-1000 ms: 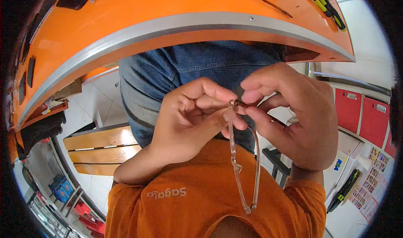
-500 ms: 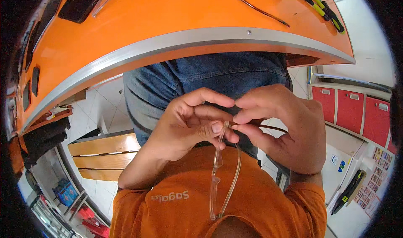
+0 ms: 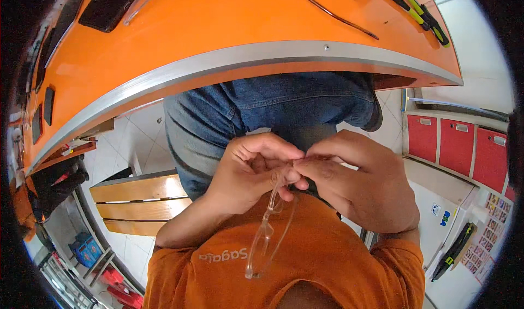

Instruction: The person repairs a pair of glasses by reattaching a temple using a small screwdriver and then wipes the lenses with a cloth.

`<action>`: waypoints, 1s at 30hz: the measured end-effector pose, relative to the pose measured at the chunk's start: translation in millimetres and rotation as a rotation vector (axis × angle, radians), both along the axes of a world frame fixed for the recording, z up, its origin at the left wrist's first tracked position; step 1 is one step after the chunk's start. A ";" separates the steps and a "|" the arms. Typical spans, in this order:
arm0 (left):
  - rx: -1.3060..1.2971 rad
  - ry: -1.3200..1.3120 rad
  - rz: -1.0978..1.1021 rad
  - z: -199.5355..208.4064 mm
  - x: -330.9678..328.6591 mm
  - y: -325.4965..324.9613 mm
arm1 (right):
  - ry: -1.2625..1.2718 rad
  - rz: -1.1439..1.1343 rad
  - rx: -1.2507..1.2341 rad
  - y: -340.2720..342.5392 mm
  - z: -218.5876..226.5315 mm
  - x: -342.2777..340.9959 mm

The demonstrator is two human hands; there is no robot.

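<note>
A pair of clear eyeglasses (image 3: 266, 231) hangs over my orange shirt, its upper end caught between the thumb and fingers of my left hand (image 3: 243, 172). One clear side arm trails behind the front rim. My right hand (image 3: 363, 183) is closed in a pinch against the left fingertips, at the corner of the frame. The slim dark temple that it gripped a moment ago is now almost wholly covered by its fingers. Where temple and frame meet is hidden by the fingertips.
Ahead lies an orange table (image 3: 229, 20) with a metal edge strip (image 3: 262, 51). On it are a loose brown temple (image 3: 333, 12), yellow-black screwdrivers (image 3: 409, 9) and a dark phone-like slab (image 3: 111, 5). A wooden bench (image 3: 139, 192) stands left, red drawers (image 3: 456, 145) right.
My right hand has turned and closed in, its thumb and fingers now over the left fingertips. The dark temple has gone out of sight behind them. The eyeglasses have swung leftward.
</note>
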State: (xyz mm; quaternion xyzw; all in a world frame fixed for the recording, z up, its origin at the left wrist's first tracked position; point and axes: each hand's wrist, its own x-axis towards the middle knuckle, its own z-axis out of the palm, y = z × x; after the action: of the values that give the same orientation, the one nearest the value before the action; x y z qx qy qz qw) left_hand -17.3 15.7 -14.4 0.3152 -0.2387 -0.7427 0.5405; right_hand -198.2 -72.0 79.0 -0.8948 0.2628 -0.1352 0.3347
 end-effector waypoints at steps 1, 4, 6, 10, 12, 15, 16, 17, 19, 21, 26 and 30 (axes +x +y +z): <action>-0.015 -0.056 0.013 1.3 -0.3 0.8 | 0.032 0.020 0.042 0.6 0.8 -2.9; -0.054 -0.197 0.051 5.7 -2.0 2.8 | 0.067 0.048 0.060 -0.2 0.2 -7.5; -0.078 -0.254 0.075 6.7 -3.7 2.6 | 0.088 -0.001 0.112 0.2 0.0 -7.6; -0.118 -0.324 0.113 4.3 -6.6 3.3 | 0.100 0.010 0.135 2.4 0.9 -9.5; -0.153 -0.343 0.117 3.5 -4.0 4.1 | 0.079 0.088 0.107 0.9 3.0 -12.1; -0.219 -0.327 0.113 1.8 -2.6 1.9 | 0.091 0.165 0.165 -1.5 10.1 -13.6; -0.232 -0.315 0.113 1.5 -2.1 1.0 | 0.049 0.167 0.173 -1.5 8.6 -14.5; -0.259 -0.323 0.116 -0.1 -1.4 -0.6 | 0.008 0.171 0.181 -1.1 5.4 -15.3; -0.214 -0.268 0.134 -1.7 -2.9 1.0 | -0.044 0.176 0.203 -1.8 3.6 -15.0; -0.173 -0.223 0.138 -3.3 -3.2 1.9 | -0.062 0.171 0.223 -4.3 4.1 -13.7; -0.060 -0.183 0.153 0.2 0.2 3.0 | -0.094 -0.012 -0.086 -24.3 32.9 -11.1; -0.050 -0.221 0.184 -1.1 7.4 2.0 | -0.181 -0.381 -0.495 -74.7 48.3 -32.5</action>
State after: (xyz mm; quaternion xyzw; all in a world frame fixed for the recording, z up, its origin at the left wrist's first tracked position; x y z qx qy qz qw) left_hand -9.9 17.6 -15.5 0.4020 -0.2854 -0.6446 0.5843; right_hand -230.6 -146.7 127.3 -0.8681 0.3538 -0.3342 0.0974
